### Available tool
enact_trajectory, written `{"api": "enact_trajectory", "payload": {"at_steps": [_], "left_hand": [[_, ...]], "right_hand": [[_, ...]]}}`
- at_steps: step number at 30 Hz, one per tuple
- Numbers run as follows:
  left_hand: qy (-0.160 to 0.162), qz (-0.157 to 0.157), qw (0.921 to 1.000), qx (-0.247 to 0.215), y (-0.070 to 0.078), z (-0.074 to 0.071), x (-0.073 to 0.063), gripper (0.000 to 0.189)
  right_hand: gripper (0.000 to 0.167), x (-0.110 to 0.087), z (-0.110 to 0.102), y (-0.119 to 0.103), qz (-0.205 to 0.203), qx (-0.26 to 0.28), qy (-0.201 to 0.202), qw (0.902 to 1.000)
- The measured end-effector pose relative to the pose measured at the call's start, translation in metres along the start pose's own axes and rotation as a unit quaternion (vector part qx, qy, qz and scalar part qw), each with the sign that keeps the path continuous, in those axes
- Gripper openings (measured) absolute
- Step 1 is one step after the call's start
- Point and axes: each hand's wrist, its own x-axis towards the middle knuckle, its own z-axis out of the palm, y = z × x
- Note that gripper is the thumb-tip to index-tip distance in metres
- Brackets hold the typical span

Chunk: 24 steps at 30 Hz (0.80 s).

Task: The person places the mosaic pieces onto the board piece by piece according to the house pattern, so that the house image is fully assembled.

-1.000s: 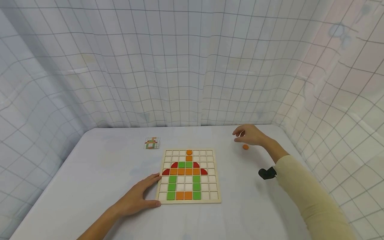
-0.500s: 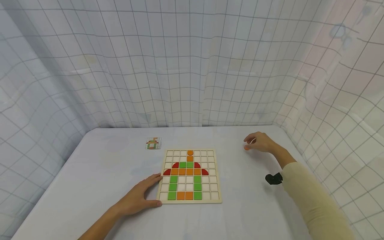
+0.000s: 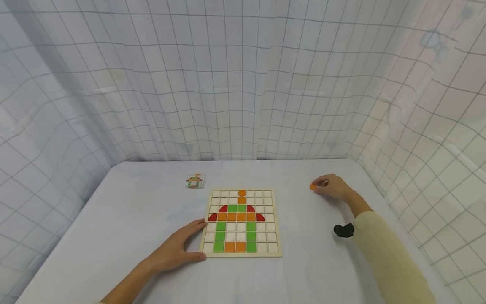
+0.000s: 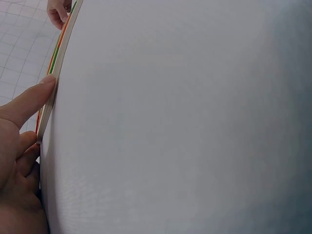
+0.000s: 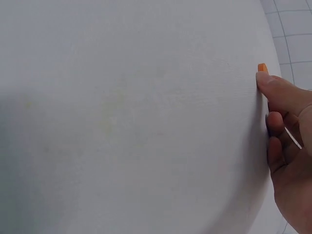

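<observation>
Between thumb and fingers, my right hand [image 3: 333,186] pinches an orange disc [image 3: 313,186] close over the table, right of the board. In the right wrist view only the edge of that disc [image 5: 262,67] shows beyond the thumb. My left hand [image 3: 171,251] rests on the table with its thumb and fingers spread against the left edge of a square wooden grid board [image 3: 279,236]. Green and orange square tiles and red rounded tiles form a figure on the board, topped by another orange disc [image 3: 241,193].
A small pattern card [image 3: 195,180] showing a similar colored figure lies behind the board, to its left. The table [image 3: 114,219] has a white cover, and checked curtains [image 3: 243,84] hang at its back and sides. A black strap end [image 3: 344,230] hangs from the right sleeve.
My right hand has moved down and right to the loose orange disc and pinched it. The left hand has stayed at the board's edge.
</observation>
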Motion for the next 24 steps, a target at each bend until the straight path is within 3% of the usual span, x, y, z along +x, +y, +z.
{"api": "enact_trajectory", "payload": {"at_steps": [14, 24], "left_hand": [[-0.001, 0.001, 1.0000, -0.002, 0.001, 0.000, 0.000, 0.092], [0.001, -0.003, 1.0000, -0.004, 0.000, 0.001, 0.000, 0.092]], "right_hand": [[0.030, 0.004, -0.002, -0.003, 0.005, -0.015, 0.024, 0.9996], [0.032, 0.015, -0.018, -0.044, -0.038, -0.016, 0.018, 0.9990]]}}
